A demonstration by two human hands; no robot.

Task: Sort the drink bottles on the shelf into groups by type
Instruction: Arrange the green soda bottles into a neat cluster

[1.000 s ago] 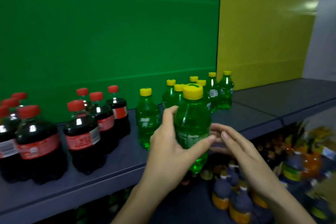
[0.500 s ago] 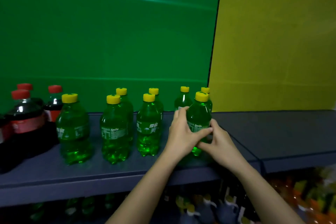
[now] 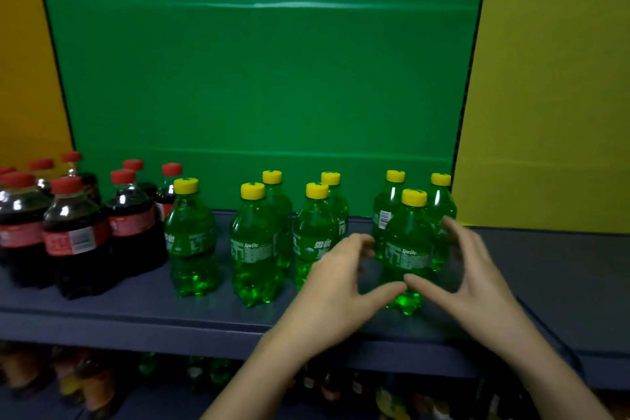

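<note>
A: What stands at the far left of the shelf point(image 3: 102, 314)?

B: A huddle of cola bottles point(image 3: 75, 239), dark, with red caps and red labels. They are upright and packed close. Behind them an orange panel point(image 3: 20, 44) meets the green panel point(image 3: 259, 78).

A: And next along?

B: The Sprite bottles, green with yellow caps, all upright. First comes a lone bottle point(image 3: 191, 239), just beside the colas. Then there is a first pair point(image 3: 254, 249), one bottle behind the other, and a second pair point(image 3: 315, 232) set the same way. Last is a trio near the green panel's right edge. The rear left bottle point(image 3: 387, 211) and the rear right bottle point(image 3: 443, 204) stand at the back. The front bottle point(image 3: 407, 249) stands nearer the shelf's lip.

A: Where are the person's hands?

B: On either side of that front bottle. The left grip point(image 3: 337, 286) is released, its fingers spread and loosely bent, and its thumb reaches toward the bottle's lower part. The right grip point(image 3: 477, 280) mirrors it and is released too. Its thumb lies across the bottle's front low down, and its fingers are up by the rear right bottle. The fingertips are blurred, so whether either thumb touches the plastic cannot be told.

A: Further right?

B: The shelf runs on in front of a yellow panel point(image 3: 545, 78). Beneath the shelf are blurred bottles point(image 3: 85, 382) on a lower level.
</note>
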